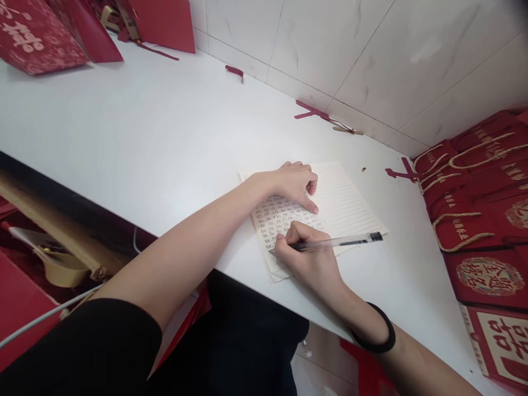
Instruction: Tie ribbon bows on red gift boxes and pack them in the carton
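Note:
A lined paper pad (350, 203) lies at a slant on the white table, with rows of small handwriting on its near left part. My left hand (295, 184) rests on the upper part of the pad, fingers curled and thumb apart, holding nothing. Lower down, my right hand (311, 256) is closed round a clear pen (350, 241) with a black cap on its back end. The pen tip touches the paper near its lower left edge, by the last written row. A black band circles my right wrist.
Red gift bags (474, 220) with rope handles line the right side of the white table (124, 137). More red bags (45, 38) stand at the back left. Red ribbons (311, 110) lie along the tiled wall. Below the left edge are a cable and a cardboard edge.

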Motion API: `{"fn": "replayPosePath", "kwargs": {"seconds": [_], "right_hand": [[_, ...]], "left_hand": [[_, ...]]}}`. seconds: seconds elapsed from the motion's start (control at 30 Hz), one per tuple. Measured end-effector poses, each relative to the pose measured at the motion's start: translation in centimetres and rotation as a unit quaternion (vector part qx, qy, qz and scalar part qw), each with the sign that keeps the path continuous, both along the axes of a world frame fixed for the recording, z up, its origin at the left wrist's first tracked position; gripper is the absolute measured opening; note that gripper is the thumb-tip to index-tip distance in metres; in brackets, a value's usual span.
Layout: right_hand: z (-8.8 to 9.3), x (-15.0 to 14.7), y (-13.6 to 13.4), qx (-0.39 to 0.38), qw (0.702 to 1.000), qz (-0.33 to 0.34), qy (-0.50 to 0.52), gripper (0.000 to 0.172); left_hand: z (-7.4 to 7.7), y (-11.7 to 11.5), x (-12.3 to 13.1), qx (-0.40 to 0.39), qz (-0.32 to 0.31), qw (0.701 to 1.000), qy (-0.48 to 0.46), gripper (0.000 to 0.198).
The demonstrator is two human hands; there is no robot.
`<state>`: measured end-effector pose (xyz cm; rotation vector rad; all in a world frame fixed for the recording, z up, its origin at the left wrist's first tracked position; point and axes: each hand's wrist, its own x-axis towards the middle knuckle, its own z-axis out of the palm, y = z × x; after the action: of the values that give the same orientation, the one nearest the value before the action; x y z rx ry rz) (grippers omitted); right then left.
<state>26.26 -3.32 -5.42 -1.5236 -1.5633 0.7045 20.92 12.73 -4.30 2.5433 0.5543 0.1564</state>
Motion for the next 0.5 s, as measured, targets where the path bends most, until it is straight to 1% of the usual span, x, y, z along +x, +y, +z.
{"fn": "replayPosePath", "kwargs": {"seconds": [0.17,0.3,0.5], "right_hand": [[-0.07,0.07,-0.09,0.009,1.0,0.008,-0.001,0.029],[-0.04,0.09,-0.09,-0.007,1.0,-0.002,0.018,0.03],[-0.04,0.1,-0.12,0.009,1.0,0.004,0.001,0.029]], "left_hand": [[0.14,-0.13,-0.04,0.0,0.004,1.0,-0.001,0.044],[0.13,-0.13,-0.04,0.002,0.005,1.0,-0.001,0.044],[-0.05,-0.02,0.05,0.001,0.006,1.0,-0.004,0.041]]}}
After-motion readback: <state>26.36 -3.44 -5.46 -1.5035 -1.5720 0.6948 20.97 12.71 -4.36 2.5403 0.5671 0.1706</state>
